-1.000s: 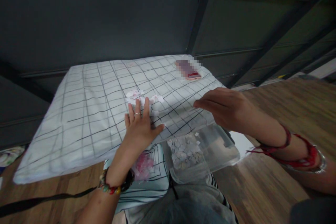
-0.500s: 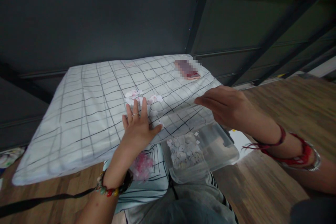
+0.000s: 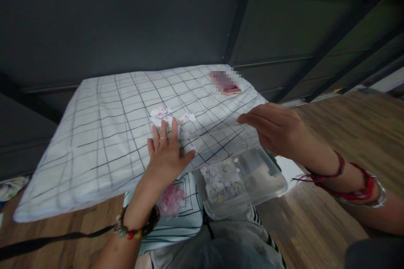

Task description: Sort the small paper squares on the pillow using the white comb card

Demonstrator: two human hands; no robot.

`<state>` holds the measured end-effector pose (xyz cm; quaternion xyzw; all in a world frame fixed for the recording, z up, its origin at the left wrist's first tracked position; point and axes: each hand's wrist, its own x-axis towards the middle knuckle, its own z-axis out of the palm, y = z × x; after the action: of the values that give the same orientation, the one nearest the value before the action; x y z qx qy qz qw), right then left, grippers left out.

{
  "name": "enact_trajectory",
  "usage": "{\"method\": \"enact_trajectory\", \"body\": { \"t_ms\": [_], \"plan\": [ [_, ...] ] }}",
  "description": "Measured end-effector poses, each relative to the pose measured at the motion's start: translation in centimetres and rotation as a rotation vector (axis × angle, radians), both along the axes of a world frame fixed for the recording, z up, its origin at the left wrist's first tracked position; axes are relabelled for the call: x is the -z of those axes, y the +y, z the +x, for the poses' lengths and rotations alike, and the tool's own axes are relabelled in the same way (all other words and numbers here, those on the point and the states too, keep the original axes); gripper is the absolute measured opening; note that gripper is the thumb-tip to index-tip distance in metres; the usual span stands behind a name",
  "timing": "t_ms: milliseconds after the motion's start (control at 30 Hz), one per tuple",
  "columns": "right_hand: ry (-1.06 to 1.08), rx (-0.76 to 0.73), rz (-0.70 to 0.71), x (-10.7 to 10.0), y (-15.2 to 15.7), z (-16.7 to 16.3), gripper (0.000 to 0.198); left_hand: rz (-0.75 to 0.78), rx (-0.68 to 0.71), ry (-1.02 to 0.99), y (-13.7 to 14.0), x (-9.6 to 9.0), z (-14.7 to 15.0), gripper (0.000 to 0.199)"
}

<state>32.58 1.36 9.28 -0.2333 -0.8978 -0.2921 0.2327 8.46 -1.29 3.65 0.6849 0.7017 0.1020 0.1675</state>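
My left hand (image 3: 166, 153) lies palm down with fingers spread on the white checked cloth (image 3: 107, 134), at its front edge. Its fingertips touch a small heap of white paper scraps with pink marks (image 3: 161, 113), and another scrap shows by the thumb. My right hand (image 3: 276, 128) hovers at the cloth's front right edge, its fingers pressed together in a pinch. What they hold, if anything, I cannot make out. Below it, a clear plastic box (image 3: 265, 178) holds many grey-white paper scraps (image 3: 222, 180).
A phone (image 3: 232, 89), partly blurred out, lies at the cloth's back right. Pink scraps (image 3: 172, 199) rest on a pale blue patterned cloth (image 3: 186, 227) under my left forearm. A dark panelled wall (image 3: 126, 21) stands behind. A white sheet (image 3: 288, 172) shows right of the box.
My right hand has shifted slightly to the right, still pinched. My left hand has stayed nearly still on the cloth by the scraps.
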Motion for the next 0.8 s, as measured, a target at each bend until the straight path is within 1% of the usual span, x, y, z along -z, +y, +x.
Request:
{"method": "enact_trajectory", "body": {
  "t_ms": [133,233,367,433,567,633,733,800],
  "plan": [
    [-0.021,0.073,0.035,0.2,0.4,0.7,0.033,0.009,-0.005,-0.009,0.0,-0.2,-0.3,0.087],
    [-0.063,0.128,0.022,0.3,0.7,1.0,0.035,0.005,-0.007,-0.026,0.0,-0.5,-0.8,0.082],
    [-0.111,0.065,0.001,-0.1,0.3,1.0,0.034,0.054,0.074,-0.018,0.1,-0.5,-1.7,0.066],
    [-0.102,0.032,0.005,-0.5,-0.1,0.9,0.033,0.063,0.115,-0.016,0.2,-0.3,-2.1,0.062],
    [-0.075,0.011,0.011,-0.9,-0.8,0.4,0.030,0.112,0.116,-0.032,0.1,0.4,-3.0,0.060],
    [-0.071,0.008,0.005,-0.9,-1.1,0.1,0.027,0.149,0.131,-0.037,0.0,0.7,-3.3,0.055],
    [-0.063,0.006,-0.011,-0.9,-1.7,-0.3,0.025,0.178,0.229,-0.043,0.0,0.7,-3.2,0.043],
    [-0.060,-0.012,-0.023,-1.0,-2.0,-0.4,0.023,0.192,0.300,-0.040,0.1,0.6,-2.9,0.039]
  ]
}}
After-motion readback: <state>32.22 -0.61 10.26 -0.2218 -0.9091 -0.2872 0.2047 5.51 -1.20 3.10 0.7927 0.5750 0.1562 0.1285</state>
